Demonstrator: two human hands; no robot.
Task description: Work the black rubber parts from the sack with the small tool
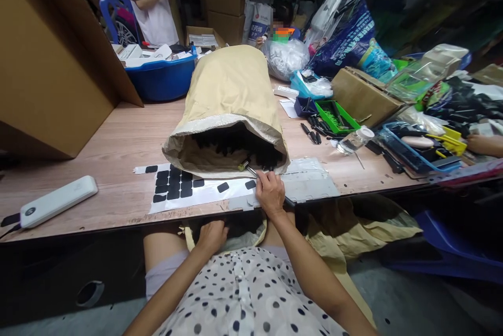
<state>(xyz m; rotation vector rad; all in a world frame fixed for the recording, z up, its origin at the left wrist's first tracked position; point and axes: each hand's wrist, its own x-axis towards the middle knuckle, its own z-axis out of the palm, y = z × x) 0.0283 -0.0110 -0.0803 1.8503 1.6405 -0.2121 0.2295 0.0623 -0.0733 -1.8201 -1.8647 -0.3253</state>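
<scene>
Fingers [262, 181] pinch a slim silvery tool [249, 169], yellow-tipped.

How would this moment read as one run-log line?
right hand: pinches slender tool by sack mouth | left hand: low, under table edge, grip unclear | sack: lying, open, dark parts inside

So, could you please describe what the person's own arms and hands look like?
The left hand and right hand wear no gloves, and no watch or ring shows. Both forearms are bare, with no sleeves in view. The person wears a light garment with dark polka dots.
</scene>
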